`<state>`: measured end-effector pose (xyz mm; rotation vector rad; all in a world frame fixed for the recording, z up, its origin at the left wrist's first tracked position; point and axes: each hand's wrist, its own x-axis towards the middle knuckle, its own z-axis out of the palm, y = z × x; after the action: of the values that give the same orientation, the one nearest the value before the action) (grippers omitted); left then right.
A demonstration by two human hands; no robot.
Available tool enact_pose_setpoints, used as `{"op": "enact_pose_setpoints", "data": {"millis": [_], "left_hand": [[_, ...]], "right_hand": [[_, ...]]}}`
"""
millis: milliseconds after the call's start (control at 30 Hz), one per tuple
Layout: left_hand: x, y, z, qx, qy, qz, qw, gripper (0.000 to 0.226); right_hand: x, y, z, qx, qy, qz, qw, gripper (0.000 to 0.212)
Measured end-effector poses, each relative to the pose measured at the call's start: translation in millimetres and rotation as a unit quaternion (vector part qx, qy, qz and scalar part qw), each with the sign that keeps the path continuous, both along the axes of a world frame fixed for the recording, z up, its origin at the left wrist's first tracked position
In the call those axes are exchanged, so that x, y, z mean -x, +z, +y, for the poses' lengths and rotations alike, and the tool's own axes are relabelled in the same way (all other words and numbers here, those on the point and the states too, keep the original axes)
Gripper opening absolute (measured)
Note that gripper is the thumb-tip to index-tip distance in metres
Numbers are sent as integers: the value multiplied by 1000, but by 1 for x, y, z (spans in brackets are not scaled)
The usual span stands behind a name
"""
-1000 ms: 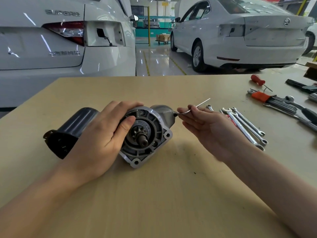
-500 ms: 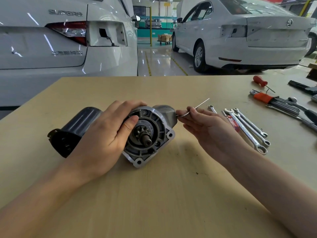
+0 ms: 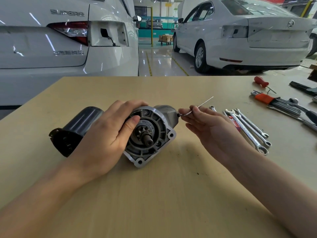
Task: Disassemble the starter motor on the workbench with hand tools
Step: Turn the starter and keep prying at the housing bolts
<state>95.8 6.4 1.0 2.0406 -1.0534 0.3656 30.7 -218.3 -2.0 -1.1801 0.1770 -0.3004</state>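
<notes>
Starter motor (image 3: 147, 134) is lying on its side roughly mid-bench, gear end facing the camera and the dark cylinder body (image 3: 80, 122) pointing away to the left. Left hand (image 3: 106, 138) is wrapped over the top of it, thumb pressed on the front face next to the little gear, fingers curled over the housing. My read is that it's there purely as a clamp so the thing can't roll or twist while the other side gets worked.

Right hand (image 3: 211, 127) is pinching a thin spanner (image 3: 197, 108) between thumb and fingertips, its working end sitting against the rounded hump on the right of the motor, handle sticking up and away. Looks like it's on a small nut or stud there, but the fastener itself is too small to make out. A fingertip grip like that suggests light turning, not heavy breaking-loose. The two hands are apart, one on each side of the motor.

Workbench (image 3: 163, 194) is a plain tan board, a few dark specks on it. More spanners (image 3: 247, 129) are fanned out just right of the working hand, with a hex key set in an orange holder (image 3: 269, 100) and a red-handled screwdriver (image 3: 260, 81) further back, all within easy reach. Behind the bench: shiny workshop floor and two white cars (image 3: 240, 40) parked tail-in.
</notes>
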Motion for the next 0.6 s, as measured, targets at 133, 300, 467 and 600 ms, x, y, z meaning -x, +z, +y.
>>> {"op": "enact_pose_setpoints", "data": {"millis": [133,300,467,600], "left_hand": [[-1,1,0,-1,-5,-5,1000,31],[-2,2,-1,-2,-9,-7,1000,32],[-2,3,-2,-4,-10,-3,1000,34],[-2,4,-2,-5,-10,-2,1000,34]], "right_hand": [[4,2,2,120,-47,-24,991,12],[1,8,8,202,-84,-43,975,8],[-2,13,8,222,-83,-45,971,9],[-4,17,4,261,-71,-46,962,11]]}}
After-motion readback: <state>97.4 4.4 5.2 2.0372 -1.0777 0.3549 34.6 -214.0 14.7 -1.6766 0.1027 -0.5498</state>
